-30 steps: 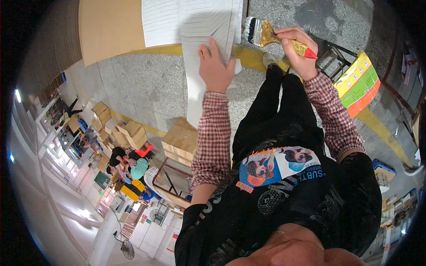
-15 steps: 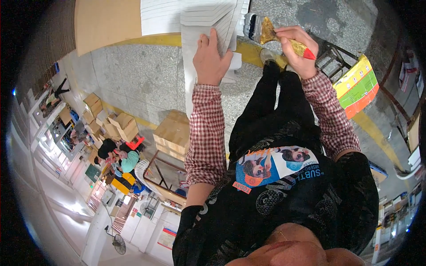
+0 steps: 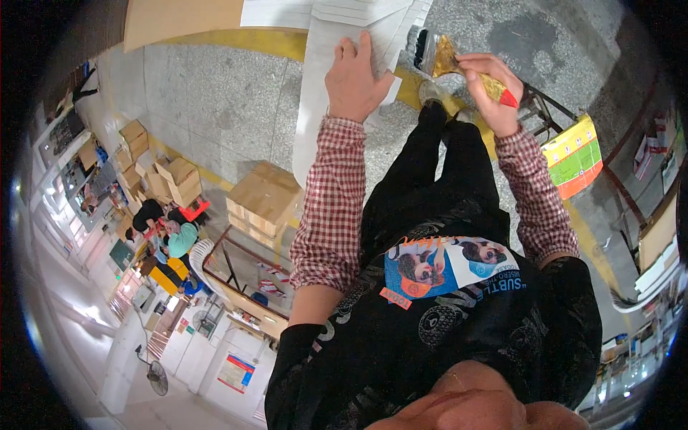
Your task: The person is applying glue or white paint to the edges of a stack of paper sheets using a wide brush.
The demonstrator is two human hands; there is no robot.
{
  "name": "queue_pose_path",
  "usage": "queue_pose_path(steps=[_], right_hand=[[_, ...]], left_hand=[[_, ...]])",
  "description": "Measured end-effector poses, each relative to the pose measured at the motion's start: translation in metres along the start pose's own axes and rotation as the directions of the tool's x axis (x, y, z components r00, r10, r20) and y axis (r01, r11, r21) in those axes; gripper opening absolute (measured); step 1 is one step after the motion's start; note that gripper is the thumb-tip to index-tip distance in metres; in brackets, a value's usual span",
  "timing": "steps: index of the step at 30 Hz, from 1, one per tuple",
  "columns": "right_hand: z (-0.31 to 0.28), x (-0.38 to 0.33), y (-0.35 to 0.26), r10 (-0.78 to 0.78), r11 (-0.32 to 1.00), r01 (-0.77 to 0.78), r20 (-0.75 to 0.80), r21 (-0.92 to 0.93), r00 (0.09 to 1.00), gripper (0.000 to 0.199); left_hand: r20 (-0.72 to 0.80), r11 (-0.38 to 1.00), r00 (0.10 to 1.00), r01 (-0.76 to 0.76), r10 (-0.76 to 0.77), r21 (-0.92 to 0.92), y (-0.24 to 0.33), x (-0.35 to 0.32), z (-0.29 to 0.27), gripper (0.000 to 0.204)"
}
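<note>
My left hand [image 3: 356, 84] lies with fingers spread on a stack of pale grey-white sheets [image 3: 315, 93], whose upper layers are fanned into stepped edges. One long sheet hangs down past my left wrist. In my right hand [image 3: 494, 97] is a wide paintbrush [image 3: 446, 57] with a yellow handle and a red end, my fingers wrapped round the handle. Its dark bristles point left, close beside the right edge of the sheets. Whether they touch that edge I cannot tell.
Brown cardboard [image 3: 179, 25] lies at the upper left. A yellow, green and orange carton piece [image 3: 573, 158] hangs by a dark metal frame on the right. Cardboard boxes [image 3: 264, 197] stand on the floor at left; co-workers [image 3: 179, 240] sit beyond them.
The whole view has shifted a little. My left hand stays spread on the sheets, and my right hand still holds the brush near their edge.
</note>
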State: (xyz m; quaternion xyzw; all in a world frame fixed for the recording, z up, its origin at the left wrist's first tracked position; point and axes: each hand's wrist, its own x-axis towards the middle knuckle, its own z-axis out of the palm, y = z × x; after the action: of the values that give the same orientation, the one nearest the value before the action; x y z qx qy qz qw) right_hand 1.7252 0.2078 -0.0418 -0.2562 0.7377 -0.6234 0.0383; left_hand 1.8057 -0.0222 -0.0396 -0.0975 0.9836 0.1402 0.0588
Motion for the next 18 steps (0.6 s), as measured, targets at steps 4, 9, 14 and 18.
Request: queue_pose_path(steps=[4, 9, 14, 18], right_hand=[[-0.002, -0.011, 0.008, 0.037, 0.999, -0.040, 0.143, 0.020, 0.989, 0.010], [-0.012, -0.001, -0.013, 0.068, 0.995, -0.077, 0.130, 0.068, 0.989, 0.007], [-0.006, 0.000, 0.003, 0.086, 0.995, -0.092, 0.135, 0.039, 0.987, 0.007], [-0.014, -0.008, 0.003, 0.143, 0.982, -0.164, 0.191, 0.096, 0.971, 0.007]], left_hand=[[-0.029, 1.000, 1.000, 0.001, -0.001, -0.012, 0.001, -0.001, 0.002, 0.079], [-0.020, 0.997, 0.997, 0.070, -0.071, -0.040, 0.006, -0.002, -0.004, 0.077], [-0.046, 0.997, 0.997, 0.053, -0.055, -0.052, 0.008, -0.004, 0.000, 0.079], [0.005, 0.993, 0.995, 0.097, -0.096, -0.064, 0.012, -0.002, -0.002, 0.080]])
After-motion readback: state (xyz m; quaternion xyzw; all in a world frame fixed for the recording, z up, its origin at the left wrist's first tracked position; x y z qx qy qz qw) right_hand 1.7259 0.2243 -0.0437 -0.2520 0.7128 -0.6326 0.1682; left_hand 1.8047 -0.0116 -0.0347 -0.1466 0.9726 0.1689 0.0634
